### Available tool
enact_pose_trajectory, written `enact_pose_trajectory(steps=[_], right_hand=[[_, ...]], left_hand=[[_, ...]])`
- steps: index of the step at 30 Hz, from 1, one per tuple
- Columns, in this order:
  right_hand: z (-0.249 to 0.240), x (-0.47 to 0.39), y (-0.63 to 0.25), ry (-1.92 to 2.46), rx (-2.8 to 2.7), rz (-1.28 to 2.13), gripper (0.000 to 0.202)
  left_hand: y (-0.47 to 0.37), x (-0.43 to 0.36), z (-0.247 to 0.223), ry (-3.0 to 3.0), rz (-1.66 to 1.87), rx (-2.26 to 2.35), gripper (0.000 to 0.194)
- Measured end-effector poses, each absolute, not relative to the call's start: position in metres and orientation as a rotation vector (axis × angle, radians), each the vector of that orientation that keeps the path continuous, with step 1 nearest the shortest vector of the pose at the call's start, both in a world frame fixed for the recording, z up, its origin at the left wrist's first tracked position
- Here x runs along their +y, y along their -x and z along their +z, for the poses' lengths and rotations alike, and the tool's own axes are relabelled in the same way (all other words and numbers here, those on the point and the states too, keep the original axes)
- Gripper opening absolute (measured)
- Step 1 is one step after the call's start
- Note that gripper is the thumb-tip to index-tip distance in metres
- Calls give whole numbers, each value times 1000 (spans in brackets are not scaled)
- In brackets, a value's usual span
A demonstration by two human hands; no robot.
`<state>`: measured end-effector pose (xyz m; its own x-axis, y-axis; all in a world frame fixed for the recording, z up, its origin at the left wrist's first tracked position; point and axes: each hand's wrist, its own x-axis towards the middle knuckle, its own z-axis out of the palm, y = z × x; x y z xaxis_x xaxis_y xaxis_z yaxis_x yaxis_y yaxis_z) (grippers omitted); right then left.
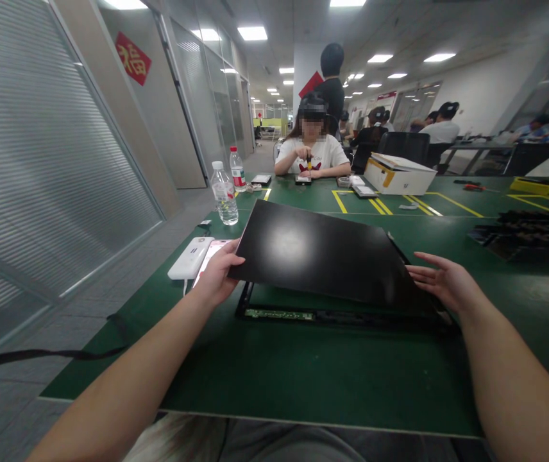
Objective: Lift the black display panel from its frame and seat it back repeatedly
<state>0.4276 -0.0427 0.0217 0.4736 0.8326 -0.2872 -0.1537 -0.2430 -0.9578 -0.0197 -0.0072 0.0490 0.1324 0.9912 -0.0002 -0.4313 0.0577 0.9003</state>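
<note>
A black glossy screen panel [322,253] is tilted above a thin black frame [371,321], its left side raised. Along the frame's near side runs a green circuit board strip [279,315]. My left hand [219,273] pinches the panel's left edge, thumb on top. At the panel's right end, my right hand [445,282] has its fingers stretched out and apart; the fingertips are at the edge, and whether they touch it is unclear. Much of the frame's far side is hidden behind the panel.
Left of the panel lie a white power bank [190,258] and a phone [207,256], near a water bottle [225,196]. Dark stacked parts [534,234] are at the right. Across the green table [342,378], a person [312,147] works with a screwdriver beside a white box [399,174].
</note>
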Motion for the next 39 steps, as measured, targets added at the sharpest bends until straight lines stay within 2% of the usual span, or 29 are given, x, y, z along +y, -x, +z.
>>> enact_pose_trajectory(steps=[8,21,31,39], right_hand=[[15,-40,-432,1723,-768,778,48],[9,-37,-432,1757,-842,737,62],[8,-37,-431,1734,-818,758,55],[12,-40,-431,1767,-760,693,47]], left_hand=[[12,-8,42,-813,1228,968,43],[15,-1,37,-743,1271,1026,40],[16,-4,42,-763,1283,1002,37],[10,-4,31,-804,1215,1015,48]])
